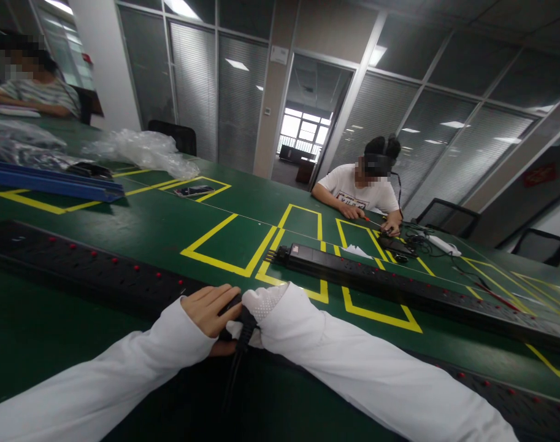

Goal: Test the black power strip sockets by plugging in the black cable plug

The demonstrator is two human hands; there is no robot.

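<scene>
My left hand (pixel 213 309) is bare and curls over a long black power strip (pixel 109 265) with a row of red buttons or lights; its thumb shows below. Touching it, my right hand (pixel 260 305), in a white dotted glove, closes around a black power cord (pixel 245 333) at its ribbed sleeve. From there the cord hangs toward me. Whatever black part sits between the two hands is mostly covered by the fingers. White sleeves cover both forearms. A black strip with red dots (pixel 486 383) also shows beyond my right forearm; whether it is the same strip is hidden.
Another black power strip (pixel 353 273), prongs at its left end, lies across the green table (pixel 146 230) with yellow tape outlines. Plastic wrap (pixel 141 150), a blue rail (pixel 54 182) and a phone (pixel 194 191) lie at left. Opposite, a person (pixel 357 190) handles a tool beside cables.
</scene>
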